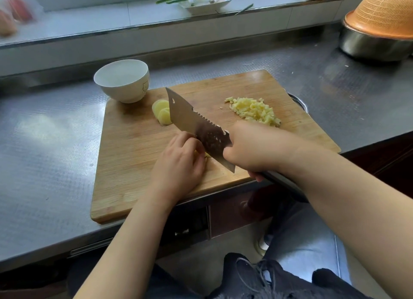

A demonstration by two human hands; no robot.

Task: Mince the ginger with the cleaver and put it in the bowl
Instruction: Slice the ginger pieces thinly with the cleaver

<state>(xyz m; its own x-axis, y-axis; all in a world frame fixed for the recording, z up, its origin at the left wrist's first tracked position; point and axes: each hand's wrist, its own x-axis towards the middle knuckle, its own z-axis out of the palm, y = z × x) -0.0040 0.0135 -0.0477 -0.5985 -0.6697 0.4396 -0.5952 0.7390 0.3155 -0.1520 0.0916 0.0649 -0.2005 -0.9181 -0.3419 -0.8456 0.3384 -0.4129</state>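
Note:
A wooden cutting board (138,164) lies on the steel counter. My right hand (257,149) grips the handle of a steel cleaver (192,119), its blade angled across the board's middle. My left hand (178,162) presses curled fingers on a small bit of ginger (206,155) right beside the blade, mostly hidden. A few pale ginger slices (162,112) lie beyond the blade. A pile of minced ginger (254,110) sits at the board's far right. An empty white bowl (123,80) stands at the board's far left corner.
A steel basin with an orange colander (380,25) upside down on it stands at the far right. On the raised ledge behind, a white dish (205,0) holds green stalks. The board's near edge overhangs the counter front.

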